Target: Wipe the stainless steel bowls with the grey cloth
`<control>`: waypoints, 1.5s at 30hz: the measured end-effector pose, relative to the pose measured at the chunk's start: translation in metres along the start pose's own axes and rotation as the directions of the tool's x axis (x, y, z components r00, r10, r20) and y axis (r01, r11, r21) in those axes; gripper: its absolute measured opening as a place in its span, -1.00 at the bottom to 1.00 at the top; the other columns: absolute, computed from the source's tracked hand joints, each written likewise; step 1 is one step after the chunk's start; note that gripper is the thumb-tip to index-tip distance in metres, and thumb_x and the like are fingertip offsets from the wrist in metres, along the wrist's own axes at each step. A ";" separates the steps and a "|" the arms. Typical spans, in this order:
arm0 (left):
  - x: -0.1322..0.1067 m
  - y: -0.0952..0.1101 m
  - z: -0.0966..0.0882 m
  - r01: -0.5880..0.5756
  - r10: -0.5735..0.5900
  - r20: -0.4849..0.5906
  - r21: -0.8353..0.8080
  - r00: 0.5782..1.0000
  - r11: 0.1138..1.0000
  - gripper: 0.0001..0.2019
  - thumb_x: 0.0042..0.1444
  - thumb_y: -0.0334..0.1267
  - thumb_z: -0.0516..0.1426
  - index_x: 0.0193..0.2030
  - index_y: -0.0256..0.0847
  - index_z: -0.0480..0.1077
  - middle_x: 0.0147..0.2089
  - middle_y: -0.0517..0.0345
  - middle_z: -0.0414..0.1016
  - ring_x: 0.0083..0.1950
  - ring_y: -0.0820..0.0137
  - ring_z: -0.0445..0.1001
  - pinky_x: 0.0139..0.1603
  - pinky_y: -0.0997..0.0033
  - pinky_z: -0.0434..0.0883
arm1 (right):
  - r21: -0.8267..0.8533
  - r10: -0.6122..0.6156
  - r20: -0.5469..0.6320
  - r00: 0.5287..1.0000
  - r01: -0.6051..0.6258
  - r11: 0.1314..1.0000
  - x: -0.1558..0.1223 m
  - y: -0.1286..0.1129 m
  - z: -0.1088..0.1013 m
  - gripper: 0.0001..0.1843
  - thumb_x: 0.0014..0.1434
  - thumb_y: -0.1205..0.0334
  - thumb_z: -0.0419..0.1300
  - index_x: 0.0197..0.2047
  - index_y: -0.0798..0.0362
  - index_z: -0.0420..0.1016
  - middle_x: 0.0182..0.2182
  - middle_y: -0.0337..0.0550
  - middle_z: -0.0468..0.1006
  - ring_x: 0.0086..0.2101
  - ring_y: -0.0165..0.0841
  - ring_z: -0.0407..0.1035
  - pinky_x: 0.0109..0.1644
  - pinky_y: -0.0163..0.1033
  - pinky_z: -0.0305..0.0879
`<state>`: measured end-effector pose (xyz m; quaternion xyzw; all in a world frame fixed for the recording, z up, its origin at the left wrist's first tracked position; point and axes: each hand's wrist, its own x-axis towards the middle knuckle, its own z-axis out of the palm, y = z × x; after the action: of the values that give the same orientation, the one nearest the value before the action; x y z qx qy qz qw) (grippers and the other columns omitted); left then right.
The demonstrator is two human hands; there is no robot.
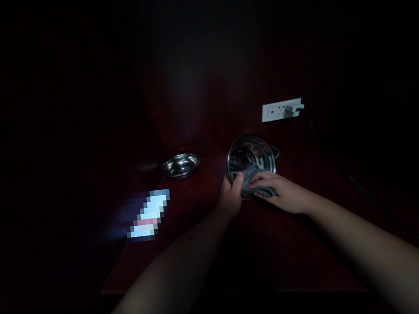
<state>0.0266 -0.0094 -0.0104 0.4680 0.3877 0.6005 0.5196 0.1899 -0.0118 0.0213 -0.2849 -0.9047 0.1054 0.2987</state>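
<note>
A shiny steel pot (265,153) is tipped on its side with its mouth toward me, and a handle shows at its right. My left hand (231,195) grips the pot's lower left rim, thumb over the edge and the other fingers hidden behind. My right hand (283,191) is closed on a grey cloth (250,176), pressed against the lower rim and inner wall. Part of the cloth hangs below the right fingers.
A shallow steel bowl (181,165) stands to the left on the dark red table (200,208). Near the left edge lies a lit, blurred-out screen (150,214). A white socket plate (282,110) with a plug is on the back wall. A cable runs along the right.
</note>
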 end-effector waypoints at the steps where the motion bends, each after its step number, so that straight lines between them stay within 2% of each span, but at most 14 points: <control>1: 0.000 0.000 0.000 -0.003 0.003 -0.011 -0.001 1.000 1.000 -0.49 0.00 0.07 0.08 0.03 -0.20 0.26 -0.11 0.00 0.48 -0.20 0.30 0.49 -0.24 0.32 0.46 | -0.001 0.003 -0.004 1.000 -0.003 1.000 0.000 0.000 0.000 -0.73 0.16 0.19 0.07 -0.10 -0.05 0.49 -0.14 -0.07 0.44 -0.11 -0.23 0.32 0.01 -0.04 0.27; 8: 0.001 0.000 0.000 -0.024 0.025 -0.025 0.005 0.999 1.000 -0.53 0.02 0.03 0.08 0.02 -0.20 0.29 -0.13 0.02 0.49 -0.13 0.28 0.48 -0.10 0.26 0.42 | -0.014 -0.002 0.031 1.000 0.003 1.000 -0.001 0.001 0.000 -0.69 0.13 0.15 0.11 -0.05 -0.02 0.44 -0.12 -0.06 0.43 -0.08 -0.24 0.31 0.04 -0.05 0.25; 12: 0.000 0.001 0.000 -0.037 0.037 -0.016 0.008 0.999 0.999 -0.52 0.02 0.04 0.08 0.01 -0.20 0.29 -0.10 0.01 0.48 -0.11 0.28 0.47 -0.08 0.26 0.41 | -0.020 -0.004 0.040 0.999 0.005 1.000 -0.001 0.001 -0.001 -0.63 0.08 0.10 0.17 -0.03 0.00 0.41 -0.12 -0.04 0.42 -0.08 -0.22 0.30 0.04 -0.03 0.24; 15: 0.000 0.001 0.000 -0.023 0.024 -0.034 0.008 0.999 1.000 -0.53 0.01 0.03 0.09 0.01 -0.20 0.30 -0.10 0.01 0.48 -0.12 0.28 0.47 -0.09 0.27 0.42 | -0.010 -0.003 0.029 1.000 0.003 1.000 -0.001 0.000 -0.002 -0.68 0.11 0.13 0.14 -0.06 -0.01 0.42 -0.13 -0.05 0.43 -0.09 -0.22 0.31 0.03 -0.03 0.25; 21: 0.000 0.002 -0.001 -0.026 0.026 -0.020 0.001 0.999 1.000 -0.52 0.01 0.03 0.10 0.02 -0.20 0.29 -0.13 0.03 0.49 -0.11 0.27 0.47 -0.09 0.25 0.41 | -0.021 0.000 0.028 1.000 0.000 1.000 0.000 -0.001 -0.003 -0.66 0.08 0.17 0.16 -0.04 0.00 0.40 -0.13 -0.05 0.45 -0.09 -0.22 0.32 0.03 -0.04 0.25; 27: 0.002 0.000 -0.002 -0.032 0.032 -0.031 0.015 0.999 0.999 -0.52 0.00 0.04 0.11 0.00 -0.21 0.30 -0.11 0.03 0.48 -0.10 0.27 0.46 -0.06 0.25 0.40 | -0.011 -0.036 0.025 0.999 0.036 0.999 0.000 0.002 -0.002 -0.68 0.06 0.30 0.16 -0.07 0.02 0.41 -0.14 -0.06 0.45 -0.10 -0.24 0.33 0.02 -0.07 0.26; 32: 0.002 -0.002 -0.002 -0.071 0.071 0.004 0.010 0.997 0.997 -0.52 0.00 0.03 0.11 -0.01 -0.21 0.30 -0.12 0.03 0.48 -0.09 0.27 0.45 -0.02 0.21 0.38 | 0.002 -0.028 0.025 0.999 0.028 1.000 0.000 0.005 -0.001 -0.64 0.04 0.43 0.08 -0.08 0.00 0.41 -0.14 -0.10 0.47 -0.10 -0.27 0.34 0.02 -0.09 0.26; 36: 0.002 -0.002 -0.002 -0.076 0.076 0.020 -0.002 0.997 0.997 -0.54 -0.01 0.02 0.12 -0.03 -0.22 0.32 -0.13 0.01 0.49 -0.06 0.25 0.44 0.00 0.19 0.36 | 0.007 0.049 -0.030 0.998 -0.049 0.999 -0.001 0.003 -0.002 -0.61 0.02 0.46 0.05 -0.07 0.02 0.40 -0.12 -0.11 0.48 -0.10 -0.27 0.36 0.02 -0.11 0.25; 40: 0.002 0.000 -0.003 -0.087 0.087 0.029 0.007 0.996 0.996 -0.55 -0.01 0.00 0.13 -0.03 -0.23 0.34 -0.13 0.01 0.49 0.00 0.21 0.41 0.04 0.16 0.34 | 0.098 0.140 -0.086 0.986 -0.132 0.986 0.000 0.000 -0.006 -0.63 0.01 0.46 0.05 -0.10 0.03 0.42 -0.22 -0.16 0.53 -0.23 -0.30 0.42 -0.14 -0.23 0.32; 45: 0.000 0.002 -0.003 -0.089 0.090 0.021 -0.010 0.996 0.996 -0.55 -0.01 -0.02 0.14 -0.03 -0.24 0.35 -0.09 0.00 0.49 0.04 0.20 0.39 0.08 0.16 0.31 | 0.172 0.188 -0.216 0.958 -0.152 0.973 0.000 0.000 -0.009 -0.64 -0.02 0.45 0.08 -0.12 0.04 0.42 -0.25 -0.16 0.54 -0.25 -0.30 0.42 -0.17 -0.25 0.31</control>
<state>0.0229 -0.0097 -0.0090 0.4891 0.3580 0.6198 0.4984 0.1951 -0.0122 0.0281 -0.3481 -0.8251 0.1664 0.4128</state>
